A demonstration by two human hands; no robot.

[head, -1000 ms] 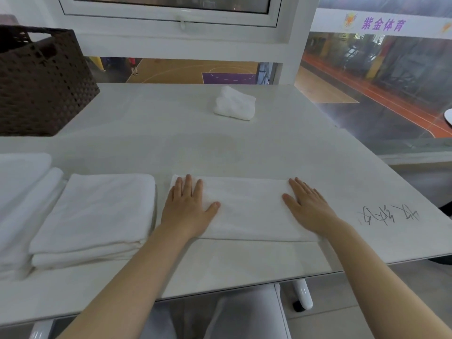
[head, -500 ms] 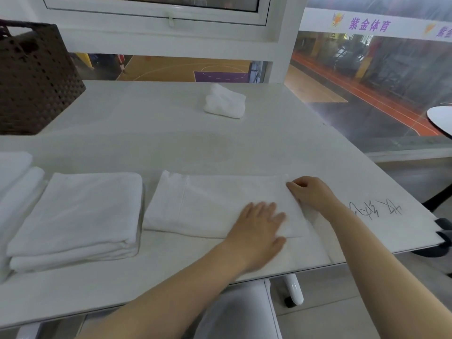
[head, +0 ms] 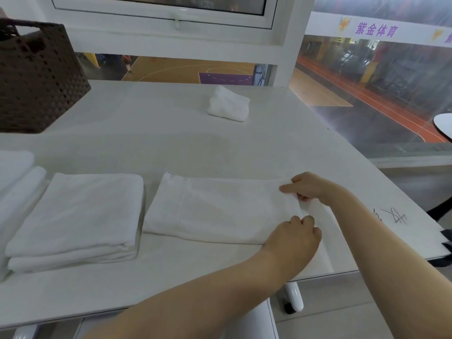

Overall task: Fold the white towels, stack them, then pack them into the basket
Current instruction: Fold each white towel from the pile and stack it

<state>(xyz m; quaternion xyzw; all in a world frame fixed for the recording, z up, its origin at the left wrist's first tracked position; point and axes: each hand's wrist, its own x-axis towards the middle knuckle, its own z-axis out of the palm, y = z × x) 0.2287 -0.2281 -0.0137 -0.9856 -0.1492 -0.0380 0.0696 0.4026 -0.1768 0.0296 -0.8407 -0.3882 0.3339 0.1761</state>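
Fingers (head: pixel 286 189) of the right hand (head: pixel 309 187) pinch the far right corner of the half-folded towel (head: pixel 220 211); the left hand (head: pixel 291 237) curls its fingers on the near right corner. Left of both hands the towel lies flat on the surface (head: pixel 159 148). Farther left sits a folded stack (head: pixel 78 216), beyond the fingers a crumpled towel (head: pixel 228 105), and far left the basket (head: pixel 36 74).
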